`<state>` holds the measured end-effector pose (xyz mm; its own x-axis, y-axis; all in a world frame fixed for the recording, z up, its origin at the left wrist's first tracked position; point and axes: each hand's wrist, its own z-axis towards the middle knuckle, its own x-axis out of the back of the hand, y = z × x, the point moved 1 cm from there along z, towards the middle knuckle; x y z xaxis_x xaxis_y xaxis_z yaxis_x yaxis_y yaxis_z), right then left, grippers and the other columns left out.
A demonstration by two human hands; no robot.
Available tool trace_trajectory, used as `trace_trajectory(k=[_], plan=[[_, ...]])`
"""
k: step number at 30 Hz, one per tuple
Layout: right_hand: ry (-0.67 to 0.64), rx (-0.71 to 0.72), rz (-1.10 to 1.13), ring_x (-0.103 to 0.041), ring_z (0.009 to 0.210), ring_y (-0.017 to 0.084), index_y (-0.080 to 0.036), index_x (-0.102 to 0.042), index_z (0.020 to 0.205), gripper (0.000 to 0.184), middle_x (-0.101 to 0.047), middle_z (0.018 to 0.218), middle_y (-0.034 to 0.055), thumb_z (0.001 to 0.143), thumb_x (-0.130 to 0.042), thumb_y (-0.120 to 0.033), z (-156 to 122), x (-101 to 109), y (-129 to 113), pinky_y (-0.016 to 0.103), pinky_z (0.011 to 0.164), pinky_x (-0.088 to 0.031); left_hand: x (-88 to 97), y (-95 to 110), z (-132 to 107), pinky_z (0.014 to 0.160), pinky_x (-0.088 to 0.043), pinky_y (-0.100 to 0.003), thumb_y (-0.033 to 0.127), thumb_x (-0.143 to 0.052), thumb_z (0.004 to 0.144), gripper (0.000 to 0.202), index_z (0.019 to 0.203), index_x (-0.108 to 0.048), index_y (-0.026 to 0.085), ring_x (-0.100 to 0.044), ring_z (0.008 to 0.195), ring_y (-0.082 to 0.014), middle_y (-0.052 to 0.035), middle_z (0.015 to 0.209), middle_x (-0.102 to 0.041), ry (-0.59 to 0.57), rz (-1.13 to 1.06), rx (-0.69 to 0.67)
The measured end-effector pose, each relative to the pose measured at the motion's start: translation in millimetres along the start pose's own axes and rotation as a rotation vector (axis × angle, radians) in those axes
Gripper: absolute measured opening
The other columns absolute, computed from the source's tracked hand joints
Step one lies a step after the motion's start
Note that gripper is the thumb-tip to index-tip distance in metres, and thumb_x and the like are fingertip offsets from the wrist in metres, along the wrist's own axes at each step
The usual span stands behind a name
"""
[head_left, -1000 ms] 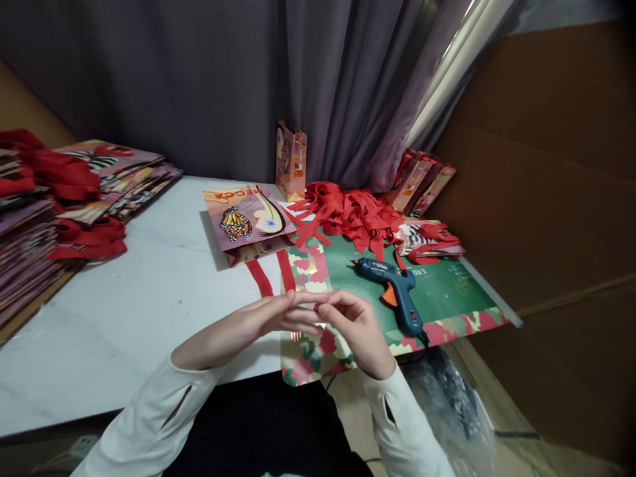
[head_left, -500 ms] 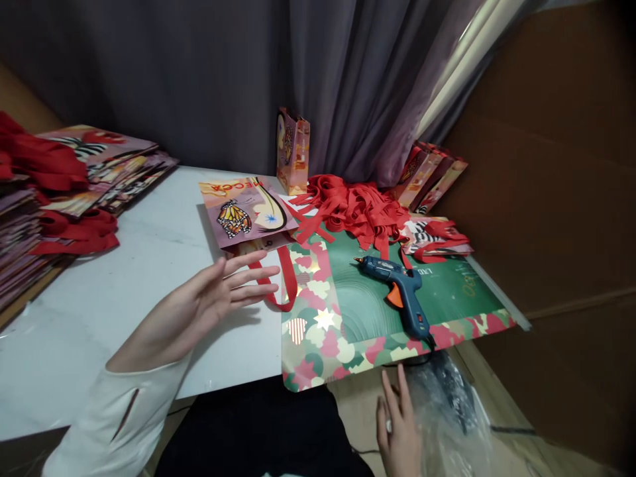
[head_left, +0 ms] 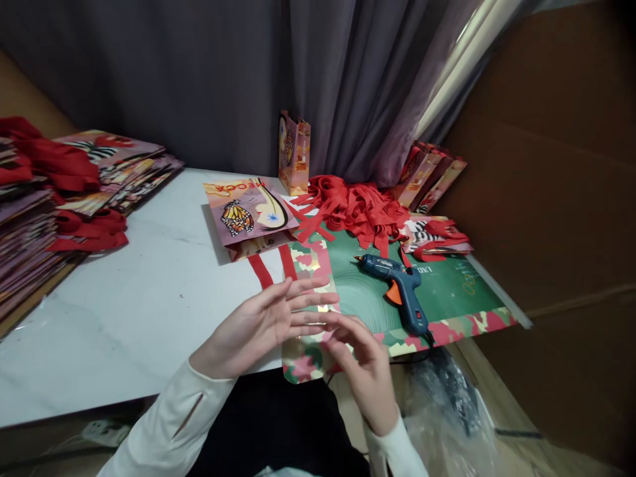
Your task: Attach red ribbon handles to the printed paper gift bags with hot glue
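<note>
A: What differs from 0.5 seconds ago?
B: The right hand (head_left: 365, 364) is low then, out beyond the near edge of the surface (head_left: 163, 291). Now it is up by the left hand (head_left: 268, 324), its fingertips at the ends of the left fingers. The left hand sits further right and hides the bottom of the red handle (head_left: 260, 270), which shows as a loop earlier.
A: How is each grip?
B: The left is spread, palm showing, with nothing visible in it. The right has thumb and fingers drawn near each other at the left fingertips; I can't tell whether it pinches anything.
A: And the bag?
B: The paper bag (head_left: 248, 212) lies flat on the white surface, same as before, just ahead of the hands, its 2 handle strips running toward them. The glue gun (head_left: 410, 298) keeps its place on the green sheet (head_left: 442, 291).
A: Any writing?
B: "MECCA" in red on that bag, upside down from here. The sheet has small pale letters, perhaps "LTD", and gold characters I can't read.
</note>
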<state>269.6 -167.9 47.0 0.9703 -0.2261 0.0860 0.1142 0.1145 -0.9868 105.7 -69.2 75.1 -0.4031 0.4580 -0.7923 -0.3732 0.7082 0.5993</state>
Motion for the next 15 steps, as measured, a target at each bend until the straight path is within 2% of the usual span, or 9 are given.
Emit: trace_trajectory(k=[3, 6, 8, 10, 12, 15], plan=[[0.049, -0.001, 0.059, -0.057, 0.072, 0.013, -0.019, -0.067, 0.09, 0.016, -0.064, 0.082, 0.0022, 0.089, -0.06, -0.033, 13.2, -24.2, 4.0, 0.024, 0.066, -0.046, 1.5, -4.0, -2.1, 0.098, -0.047, -0.038, 0.038, -0.036, 0.1, 0.044, 0.131, -0.056, 0.016, -0.061, 0.116, -0.0275, -0.0124, 0.13, -0.062, 0.005, 0.005, 0.001], [0.006, 0.047, -0.119, -0.05, 0.062, 0.01, -0.018, -0.06, 0.073, 0.023, -0.056, 0.067, -0.0019, 0.092, -0.056, -0.031, 16.8, -24.4, 9.0, 0.022, 0.061, -0.039, 8.6, 3.2, -8.8, 0.103, -0.043, -0.043, 0.039, -0.036, 0.1, 0.045, 0.133, -0.055, 0.015, -0.057, 0.121, -0.0305, -0.0128, 0.136, -0.058, 0.06, 0.076, -0.013], [-0.066, 0.097, -0.225, -0.048, 0.062, 0.01, -0.018, -0.055, 0.07, 0.026, -0.053, 0.065, -0.0024, 0.093, -0.052, -0.03, 18.4, -15.1, 11.0, 0.023, 0.061, -0.038, 13.4, 12.4, -13.8, 0.107, -0.039, -0.046, 0.041, -0.036, 0.099, 0.046, 0.133, -0.055, 0.016, -0.055, 0.124, -0.0321, -0.0123, 0.137, -0.057, 0.125, 0.142, -0.043], [-0.086, 0.105, -0.231, -0.048, 0.062, 0.01, -0.018, -0.053, 0.07, 0.028, -0.052, 0.065, -0.0027, 0.095, -0.049, -0.03, 20.7, -0.5, 13.8, 0.023, 0.061, -0.038, 17.1, 22.3, -17.9, 0.109, -0.036, -0.048, 0.043, -0.037, 0.098, 0.046, 0.13, -0.057, 0.016, -0.056, 0.122, -0.0321, -0.0116, 0.135, -0.059, 0.192, 0.196, -0.096], [-0.002, 0.074, -0.192, -0.044, 0.057, 0.009, -0.019, -0.048, 0.068, 0.031, -0.046, 0.061, -0.0045, 0.095, -0.048, -0.034, 24.0, 19.0, 17.4, 0.022, 0.056, -0.035, 19.9, 30.6, -21.6, 0.11, -0.036, -0.05, 0.045, -0.038, 0.097, 0.047, 0.129, -0.058, 0.017, -0.06, 0.117, -0.0323, -0.0115, 0.131, -0.061, 0.261, 0.247, -0.146], [0.218, 0.052, -0.197, -0.035, 0.052, 0.009, -0.02, -0.042, 0.062, 0.038, -0.037, 0.055, -0.0064, 0.093, -0.051, -0.042, 29.3, 56.1, 20.7, 0.021, 0.051, -0.03, 23.9, 38.7, -29.2, 0.105, -0.042, -0.052, 0.05, -0.044, 0.093, 0.048, 0.129, -0.058, 0.022, -0.064, 0.11, -0.0318, -0.0101, 0.129, -0.063, 0.413, 0.412, -0.173]])
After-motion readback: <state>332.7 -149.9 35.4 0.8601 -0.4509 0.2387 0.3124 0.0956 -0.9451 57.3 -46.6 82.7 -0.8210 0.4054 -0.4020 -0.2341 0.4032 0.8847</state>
